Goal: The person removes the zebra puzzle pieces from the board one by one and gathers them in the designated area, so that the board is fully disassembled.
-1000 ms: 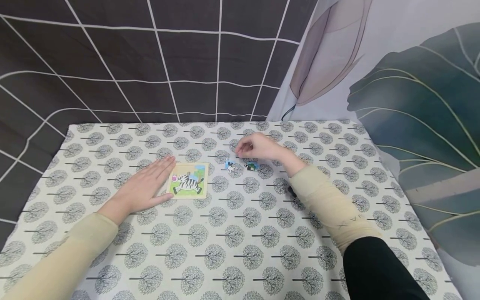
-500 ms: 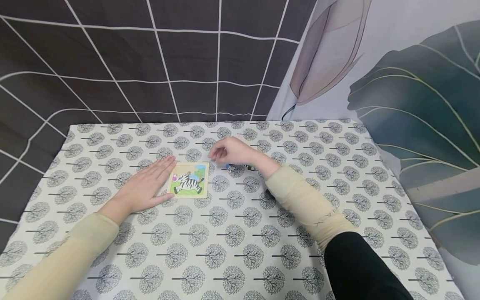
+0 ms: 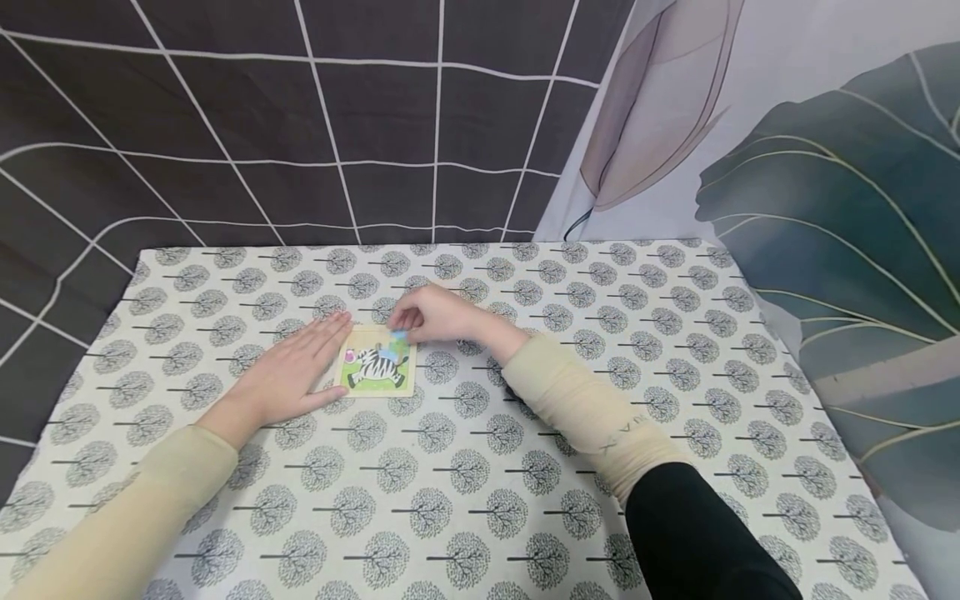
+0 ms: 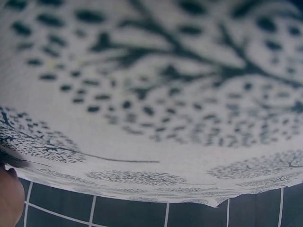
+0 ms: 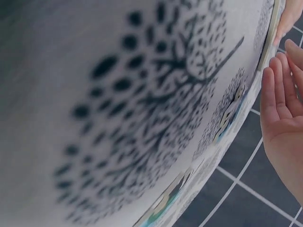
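A zebra jigsaw puzzle (image 3: 367, 385) in a pale square frame lies flat on the tablecloth. My left hand (image 3: 288, 375) rests flat at its left side, fingers and thumb spread along the frame's edge. At the upper right corner, my right hand (image 3: 431, 313) pinches a small blue-green puzzle piece (image 3: 397, 345), which looks tilted against the picture. In the right wrist view, one loose puzzle piece (image 5: 229, 113) and a second loose piece (image 5: 163, 204) lie on the cloth. The right hand and forearm hide both from the head view.
A white tablecloth (image 3: 427, 508) printed with grey trees covers the table. Behind it hangs a dark curtain with white grid lines (image 3: 375, 108). A leaf-patterned curtain (image 3: 847, 250) hangs at the right.
My right hand has moved left from beside the loose pieces to the puzzle's upper right corner and now pinches a piece there. The left hand has stayed put.
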